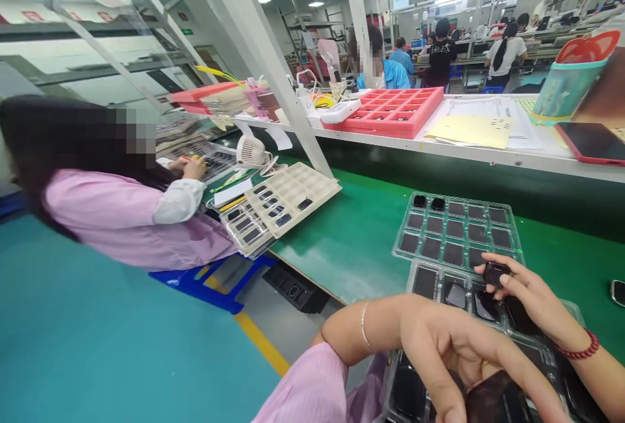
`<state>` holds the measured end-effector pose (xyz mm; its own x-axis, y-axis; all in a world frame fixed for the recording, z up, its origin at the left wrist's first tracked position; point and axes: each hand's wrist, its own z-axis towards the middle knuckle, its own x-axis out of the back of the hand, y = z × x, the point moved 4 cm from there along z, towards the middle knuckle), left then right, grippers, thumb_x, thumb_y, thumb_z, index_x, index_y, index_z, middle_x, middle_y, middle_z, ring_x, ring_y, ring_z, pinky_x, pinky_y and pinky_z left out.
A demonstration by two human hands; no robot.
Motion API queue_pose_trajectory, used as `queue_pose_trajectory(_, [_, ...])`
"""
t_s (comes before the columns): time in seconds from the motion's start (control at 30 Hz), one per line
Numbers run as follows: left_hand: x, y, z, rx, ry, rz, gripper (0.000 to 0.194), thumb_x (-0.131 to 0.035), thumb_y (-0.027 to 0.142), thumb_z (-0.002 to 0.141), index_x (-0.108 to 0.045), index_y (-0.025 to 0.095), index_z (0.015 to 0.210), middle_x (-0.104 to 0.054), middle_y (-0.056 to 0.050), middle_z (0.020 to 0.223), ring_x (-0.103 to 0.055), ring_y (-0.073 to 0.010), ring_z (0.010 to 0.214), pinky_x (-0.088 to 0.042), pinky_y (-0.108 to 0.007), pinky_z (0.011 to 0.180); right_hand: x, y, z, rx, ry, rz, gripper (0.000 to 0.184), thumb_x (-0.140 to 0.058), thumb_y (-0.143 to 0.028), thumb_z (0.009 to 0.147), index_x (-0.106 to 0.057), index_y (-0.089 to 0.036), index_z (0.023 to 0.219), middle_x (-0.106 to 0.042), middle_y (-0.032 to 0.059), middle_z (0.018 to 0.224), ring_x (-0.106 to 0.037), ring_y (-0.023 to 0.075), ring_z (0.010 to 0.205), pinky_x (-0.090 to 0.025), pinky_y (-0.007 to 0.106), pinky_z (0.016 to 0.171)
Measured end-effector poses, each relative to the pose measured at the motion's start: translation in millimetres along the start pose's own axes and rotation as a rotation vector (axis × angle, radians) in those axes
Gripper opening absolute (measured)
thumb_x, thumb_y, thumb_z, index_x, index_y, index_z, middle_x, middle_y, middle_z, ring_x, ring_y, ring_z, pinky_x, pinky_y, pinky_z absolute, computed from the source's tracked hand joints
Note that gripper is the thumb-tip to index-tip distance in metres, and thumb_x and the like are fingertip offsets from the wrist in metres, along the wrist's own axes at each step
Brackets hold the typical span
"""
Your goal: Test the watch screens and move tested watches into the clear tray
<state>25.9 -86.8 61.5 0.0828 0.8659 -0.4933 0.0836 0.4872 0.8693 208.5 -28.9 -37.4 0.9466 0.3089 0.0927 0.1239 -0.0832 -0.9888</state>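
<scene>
At the near side of the green tabletop (361,228), your left hand (434,325) arches over a dark glossy piece (498,400), fingers well bent about it, but the bottom of the view cuts off the tips, so whether it is gripped I cannot tell; a dipping wrist could knock the flat pieces (456,294) in the lower clear trays (441,280). Farther right, your right hand (532,293) pinches a small dark square piece (496,273) between thumb and fingers, near where the upper clear tray (443,229) meets the lower ones. If that smooth face slips, the piece could drop and scuff a neighbour. As for room, the cream tray (305,179) bounds you on the left, with a broad green stretch between it and your trays. The table's near edge (312,279) disappears behind your left forearm (385,325), so something let go there could fall. The shelf (502,161) runs along behind; at far right, a watch-like item (618,293) lies well apart.
</scene>
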Motion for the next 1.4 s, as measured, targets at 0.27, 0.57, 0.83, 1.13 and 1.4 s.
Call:
queue_pose_trajectory(0.27, [-3.0,7,2,-0.276,-0.296,-0.02,0.077,-0.088,0.015,0.05,-0.065,0.009,0.124,-0.071,-0.011,0.092,-0.069,-0.0173,0.06,-0.055,-0.021,0.056,-11,-64,-27,0.046,0.027,0.451,0.035,-0.057,-0.043,0.093,-0.063,-0.026,0.123,-0.061,0.0114,0.122,-0.064,0.0216,0.089,-0.06,0.031,0.067])
queue_pose_trajectory(0.57, [107.5,8,-27,-0.397,0.732,0.018,0.067,-0.083,0.021,0.067,-0.053,0.018,0.127,-0.071,-0.008,0.097,-0.067,-0.0102,0.061,-0.044,-0.014,0.049,-85,-148,-103,-0.054,-0.339,0.686,0.046,-0.085,-0.047,0.069,-0.06,-0.021,0.098,-0.06,0.0015,0.094,-0.054,0.0067,0.068,-0.043,0.017,0.062])
queue_pose_trajectory(0.83, [122.6,-19,-10,-0.237,0.936,0.191,0.056,-0.075,0.036,0.072,-0.052,0.013,0.118,-0.07,-0.007,0.085,-0.063,-0.0108,0.056,-0.038,-0.02,0.049,-91,-143,-115,-0.028,-0.321,0.634,0.056,-0.084,-0.059,0.063,-0.065,-0.02,0.099,-0.065,0.0053,0.089,-0.056,0.012,0.072,-0.045,0.021,0.063])
queue_pose_trajectory(1.13, [100.1,-5,-19,-0.225,1.007,0.308,0.055,-0.067,0.011,0.07,-0.054,0.018,0.122,-0.069,-0.008,0.101,-0.067,-0.0155,0.08,-0.045,-0.024,0.064,-30,-75,-47,-0.037,0.036,0.348,0.048,-0.073,-0.036,0.083,-0.058,-0.023,0.127,-0.067,0.0111,0.116,-0.067,0.0144,0.076,-0.058,0.025,0.064])
queue_pose_trajectory(1.4, [95.5,-10,-21,-0.214,0.944,0.363,0.026,-0.061,0.03,0.085,-0.062,0.013,0.105,-0.069,-0.006,0.083,-0.064,-0.0113,0.059,-0.043,-0.022,0.053,-19,-40,-31,-0.017,0.006,0.219,0.033,-0.066,-0.037,0.088,-0.064,-0.02,0.116,-0.073,0.0084,0.1,-0.064,0.0128,0.067,-0.056,0.026,0.062])
